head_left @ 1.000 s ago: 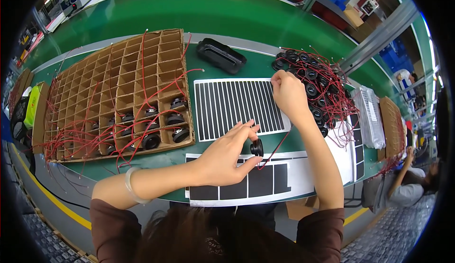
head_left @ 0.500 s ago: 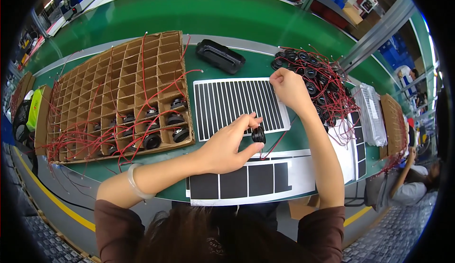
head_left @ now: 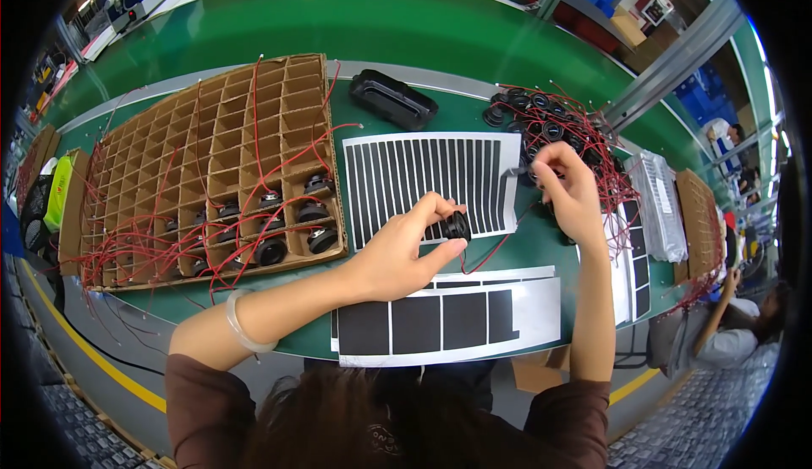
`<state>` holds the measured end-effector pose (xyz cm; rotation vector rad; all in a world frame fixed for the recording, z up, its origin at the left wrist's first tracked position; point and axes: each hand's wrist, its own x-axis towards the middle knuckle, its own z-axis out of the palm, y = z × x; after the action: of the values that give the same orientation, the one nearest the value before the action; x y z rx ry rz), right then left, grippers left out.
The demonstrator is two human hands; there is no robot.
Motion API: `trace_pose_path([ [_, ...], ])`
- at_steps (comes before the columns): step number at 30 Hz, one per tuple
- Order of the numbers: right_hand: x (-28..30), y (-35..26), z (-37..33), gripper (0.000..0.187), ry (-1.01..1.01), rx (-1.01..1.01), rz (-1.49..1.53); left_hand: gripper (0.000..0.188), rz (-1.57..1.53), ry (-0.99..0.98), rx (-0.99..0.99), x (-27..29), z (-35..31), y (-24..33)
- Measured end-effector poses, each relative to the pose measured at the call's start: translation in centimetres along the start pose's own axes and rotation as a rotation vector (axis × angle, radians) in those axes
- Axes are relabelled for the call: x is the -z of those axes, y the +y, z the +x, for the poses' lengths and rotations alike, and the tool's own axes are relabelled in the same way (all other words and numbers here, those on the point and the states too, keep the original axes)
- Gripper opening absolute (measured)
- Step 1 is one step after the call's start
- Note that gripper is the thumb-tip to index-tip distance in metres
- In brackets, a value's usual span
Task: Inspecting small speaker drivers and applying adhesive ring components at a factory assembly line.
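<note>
My left hand (head_left: pixel 397 253) is closed on a small black round speaker (head_left: pixel 457 226), gripped between thumb and fingers above the lower part of the strip sheet. A red wire (head_left: pixel 486 257) trails from the speaker onto the green table. My right hand (head_left: pixel 571 191) pinches a thin black adhesive strip (head_left: pixel 515 171), which reaches leftward over the right edge of the sheet. That white sheet (head_left: pixel 414 173) carries rows of narrow black strips, and its right side is slightly bent up.
At left stands a cardboard divider box (head_left: pixel 245 131) with several wired speakers in its near cells. A black plastic tray (head_left: pixel 393 99) lies behind the sheet. Beyond my right hand is a heap of speakers (head_left: pixel 550 114) with red wires. Sheets of black squares (head_left: pixel 414 325) lie in front.
My right hand has moved right and toward me from the sheet's upper right corner, pulling a black strip off. The sheet's right side has lifted. The left hand has shifted slightly, still holding the speaker.
</note>
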<state>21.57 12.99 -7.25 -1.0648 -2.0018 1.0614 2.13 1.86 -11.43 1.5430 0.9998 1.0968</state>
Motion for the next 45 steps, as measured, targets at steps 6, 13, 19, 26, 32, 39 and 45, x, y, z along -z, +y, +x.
trace_pose_path([
  [6,3.2,0.0,-3.6,0.003,0.140,0.260,0.204,0.020,0.002,-0.004,0.007,-0.1,-0.2,0.1],
  [13,6.5,-2.2,-5.3,0.015,0.254,0.437,0.291,0.021,-0.049,-0.032,-0.029,0.2,-0.1,0.2],
  [19,3.0,-7.1,-5.8,0.017,0.097,0.606,-0.393,0.033,-0.340,-0.116,-0.184,1.0,0.2,6.2],
  [26,0.7,-8.6,-4.7,0.019,0.149,0.756,-0.491,0.041,-0.435,-0.202,-0.057,0.1,0.4,8.7],
  [32,-0.8,-8.3,-5.6,0.034,0.248,0.651,-0.214,0.048,-0.462,-0.117,-0.005,0.0,0.2,9.3],
  [39,-1.4,-8.2,-4.9,0.013,-0.142,-0.024,0.666,0.033,-0.496,-0.173,-0.174,1.3,0.3,9.2],
  [45,-1.4,-9.2,-3.6,0.008,-0.109,0.073,0.620,0.040,-0.218,0.067,-0.269,2.4,0.8,9.2],
])
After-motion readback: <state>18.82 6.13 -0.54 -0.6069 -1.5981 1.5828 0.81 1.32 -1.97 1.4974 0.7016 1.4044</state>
